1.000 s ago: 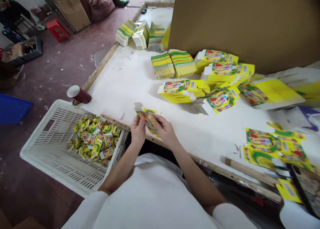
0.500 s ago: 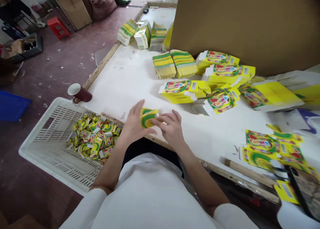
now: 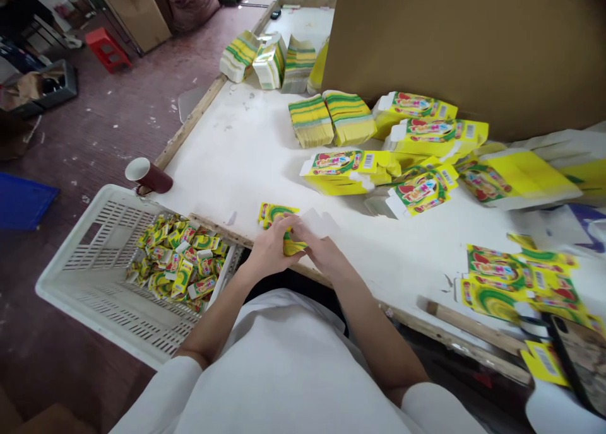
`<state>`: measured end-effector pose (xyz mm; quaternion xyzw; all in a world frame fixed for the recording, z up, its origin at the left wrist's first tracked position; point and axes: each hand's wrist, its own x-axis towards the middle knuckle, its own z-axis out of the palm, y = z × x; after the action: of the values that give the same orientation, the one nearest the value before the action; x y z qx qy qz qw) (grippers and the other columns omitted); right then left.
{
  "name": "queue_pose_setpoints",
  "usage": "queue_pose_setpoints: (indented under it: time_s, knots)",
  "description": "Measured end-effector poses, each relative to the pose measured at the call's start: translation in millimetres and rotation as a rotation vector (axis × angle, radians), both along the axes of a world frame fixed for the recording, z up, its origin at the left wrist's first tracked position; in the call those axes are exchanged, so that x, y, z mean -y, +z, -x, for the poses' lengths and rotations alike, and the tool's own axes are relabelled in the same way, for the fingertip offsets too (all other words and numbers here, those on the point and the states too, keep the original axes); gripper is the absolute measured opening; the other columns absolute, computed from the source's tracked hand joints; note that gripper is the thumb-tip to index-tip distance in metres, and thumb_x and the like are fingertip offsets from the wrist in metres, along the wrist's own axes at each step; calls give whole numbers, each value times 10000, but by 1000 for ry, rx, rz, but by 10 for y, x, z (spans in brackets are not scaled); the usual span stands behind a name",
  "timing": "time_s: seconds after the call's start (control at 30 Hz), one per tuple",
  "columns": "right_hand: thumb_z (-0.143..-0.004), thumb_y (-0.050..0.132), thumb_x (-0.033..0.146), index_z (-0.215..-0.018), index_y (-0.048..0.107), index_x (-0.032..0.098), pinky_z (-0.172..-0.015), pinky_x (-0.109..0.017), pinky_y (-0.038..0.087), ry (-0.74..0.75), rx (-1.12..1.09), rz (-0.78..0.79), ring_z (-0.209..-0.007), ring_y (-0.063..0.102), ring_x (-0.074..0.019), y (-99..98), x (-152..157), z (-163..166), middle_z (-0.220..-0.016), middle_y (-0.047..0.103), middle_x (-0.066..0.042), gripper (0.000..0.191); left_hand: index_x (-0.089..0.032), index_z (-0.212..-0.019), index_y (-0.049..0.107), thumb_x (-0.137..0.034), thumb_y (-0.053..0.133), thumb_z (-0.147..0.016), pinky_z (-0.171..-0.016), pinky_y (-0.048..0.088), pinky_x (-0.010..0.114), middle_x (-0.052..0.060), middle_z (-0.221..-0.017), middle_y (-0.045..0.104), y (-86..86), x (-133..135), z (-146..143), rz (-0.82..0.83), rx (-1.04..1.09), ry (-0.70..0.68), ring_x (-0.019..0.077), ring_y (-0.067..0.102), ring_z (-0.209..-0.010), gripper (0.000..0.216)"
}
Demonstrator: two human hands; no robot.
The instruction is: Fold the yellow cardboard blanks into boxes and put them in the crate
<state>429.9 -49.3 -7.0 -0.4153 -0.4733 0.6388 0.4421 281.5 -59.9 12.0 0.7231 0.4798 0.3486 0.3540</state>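
My left hand [image 3: 271, 250] and my right hand [image 3: 322, 252] meet at the near edge of the white table [image 3: 227, 144]. Between their curled fingers is a small yellow-and-green printed carton [image 3: 293, 245], partly covered by the fingers. Just beyond my left fingers a flat printed piece [image 3: 267, 212] in the same colours lies over the tabletop; I cannot tell whether it is joined to the carton. Left of my hands, below the table edge, a white plastic crate [image 3: 80, 245] holds many small cartons [image 3: 182, 276] of this print.
Bundles of flat cartons [image 3: 310, 122] stand across the table, with yellow stacks [image 3: 341, 169] before a large brown cardboard sheet [image 3: 449, 49]. A mug [image 3: 158, 178] sits at the left edge. To the right lie a wooden stick [image 3: 473, 327] and a phone [image 3: 580, 352].
My left hand has gone from spread fingers to curled ones around the carton. Both hands have drawn closer together and slightly nearer my body. A flat printed piece now shows beyond them.
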Motion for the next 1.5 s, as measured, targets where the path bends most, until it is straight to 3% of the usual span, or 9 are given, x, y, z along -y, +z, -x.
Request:
queue_pose_setpoints:
  time_s: [0.27,0.4,0.5,0.63,0.77,0.87,1.13,1.3,1.5]
  knots:
    - [-905,641,448,-1546,377,269,-1118,-477,480,-7,197,-232,-1363,540,-280,1,145,-125,-1499,546,-95,716,-238,-1314,490,-153,705,-639,-800,537,386,98,-1111,670,-6,-22,60,97,-136,-38,279,688,-876,714]
    - [-883,576,196,-1430,559,297,-1184,-468,409,-20,371,-435,-1396,513,-254,37,155,-105,-1516,534,-44,556,-209,-1434,419,-133,717,-617,-917,513,428,158,-1262,628,-3,-65,73,26,-120,56,316,665,-1038,873]
    - [-902,559,219,-1374,617,284,-1177,-462,423,-209,302,-354,-1341,570,-237,8,95,-97,-1448,604,-44,480,-205,-1309,549,-260,868,-575,-1081,401,516,163,-1275,625,14,-78,85,-81,-92,291,363,577,-1206,803]
    - [-922,600,345,-1464,516,254,-1189,-470,403,-335,192,-188,-1384,527,-246,-36,63,-101,-1526,523,-58,556,-231,-1171,619,-380,912,-590,-1056,444,435,110,-1225,654,25,-56,47,32,407,460,297,606,-1170,668]
    - [-945,577,368,-1523,429,255,-1193,-474,390,-250,285,-304,-1501,360,-273,-43,129,-29,-1633,348,-76,607,-260,-1087,633,-411,819,-737,-979,497,364,63,-1187,678,59,-83,-67,231,1034,583,228,661,-1108,424]
    - [-962,557,346,-1508,452,294,-1157,-464,438,-160,409,-424,-1505,351,-282,-39,157,27,-1674,243,-55,558,-272,-1065,627,-412,817,-733,-960,515,385,41,-1087,709,123,-146,-126,258,1192,665,228,686,-1063,407]
    - [-881,694,278,-1226,725,315,-1096,-454,498,0,413,-518,-1387,526,-287,-33,102,-80,-1601,412,-67,348,-233,-940,623,-421,810,-736,-920,540,364,-8,-842,702,170,-193,-174,293,1328,690,165,703,-832,335]
    - [-829,751,280,-1027,800,303,-1111,-483,474,-137,362,-383,-1360,548,-293,-61,100,-46,-1526,517,-75,206,-245,-940,602,-417,791,-762,-881,545,341,-1,-865,700,175,-127,-242,295,1293,680,166,699,-858,311]
    - [-801,771,385,-1278,667,292,-928,-398,591,-112,178,-307,-1229,609,-264,-30,142,52,-1369,598,-115,497,-267,-965,578,-478,719,-826,-938,533,396,7,-888,690,167,-57,-193,281,1158,680,197,693,-901,289]
